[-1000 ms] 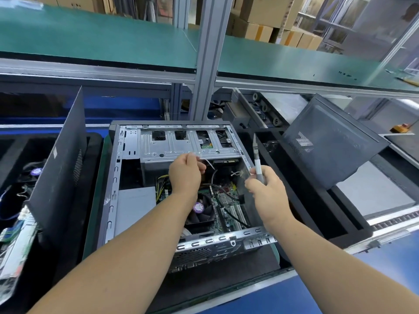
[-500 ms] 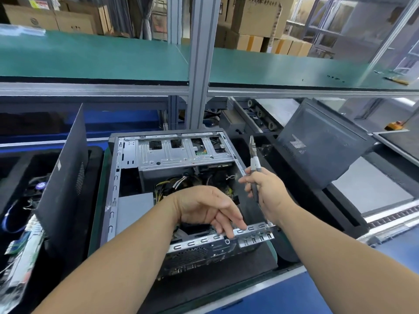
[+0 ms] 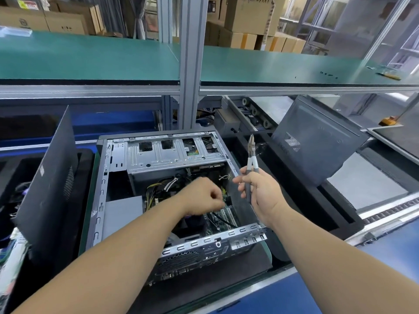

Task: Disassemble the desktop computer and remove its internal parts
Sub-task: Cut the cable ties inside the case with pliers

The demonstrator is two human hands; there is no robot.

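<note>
Left hand (image 3: 205,196) is now pulled back from the near rim into the case middle, fingers curled; whether a cable is pinched cannot be told. Pliers (image 3: 251,164) are gripped upright by the right hand (image 3: 260,191), raised slightly. A cable cut is probably being set up. One open computer case (image 3: 102,177) is centred on the bench; two side panels (image 3: 45,177) are propped left and right.

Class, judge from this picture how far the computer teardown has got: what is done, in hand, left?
Done: the computer case lies open. In hand: right hand grips pliers; left hand reaches among the cables. Left: drive cage and boards remain inside.
</note>
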